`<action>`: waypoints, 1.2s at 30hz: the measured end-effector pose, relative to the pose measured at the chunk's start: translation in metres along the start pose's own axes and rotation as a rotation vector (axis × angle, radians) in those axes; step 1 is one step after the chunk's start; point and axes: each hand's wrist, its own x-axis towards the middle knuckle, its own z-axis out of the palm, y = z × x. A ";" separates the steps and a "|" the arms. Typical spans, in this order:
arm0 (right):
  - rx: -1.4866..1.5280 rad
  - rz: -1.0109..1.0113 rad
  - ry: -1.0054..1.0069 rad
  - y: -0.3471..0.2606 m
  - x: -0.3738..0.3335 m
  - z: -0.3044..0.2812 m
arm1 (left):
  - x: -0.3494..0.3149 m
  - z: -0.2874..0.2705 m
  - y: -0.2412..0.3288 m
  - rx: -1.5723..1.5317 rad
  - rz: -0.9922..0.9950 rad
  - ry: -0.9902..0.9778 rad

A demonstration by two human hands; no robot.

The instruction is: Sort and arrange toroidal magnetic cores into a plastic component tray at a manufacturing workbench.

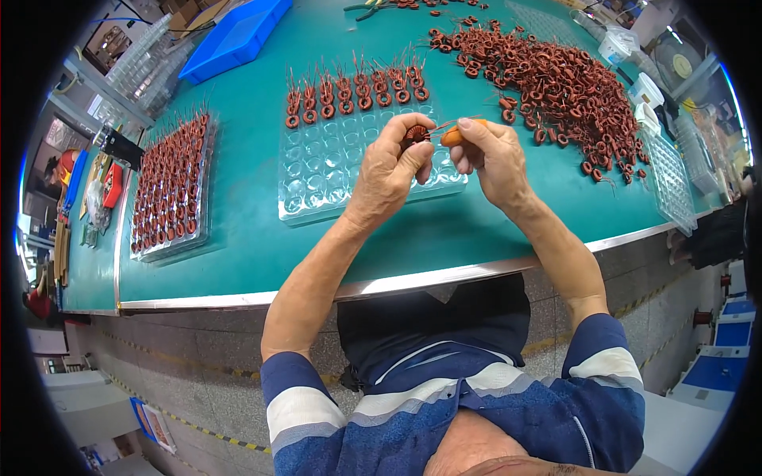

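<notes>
We see left fingers (412, 161) pinching a small red-brown wire-wound ring coil (415, 136) above the clear plastic tray (315, 182), right fingers (478, 134) gripping a rounded orange handle (452, 138); we judge the coil light, stiff, best held by its rim, sparing bendable leads (443, 126).

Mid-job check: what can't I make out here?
Head view:
Copper-red wire-wound ring: partly covered by the left hand.
Rounded orange object: partly covered by the right hand, too small to identify.
Central clear plastic pocketed tray: some pockets hidden behind the left hand.
Blue plastic rectangular bin: far end cut off by the top edge.
</notes>
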 end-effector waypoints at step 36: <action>-0.269 -0.024 0.098 0.008 0.005 -0.005 | 0.004 0.002 -0.015 -0.326 -0.166 0.141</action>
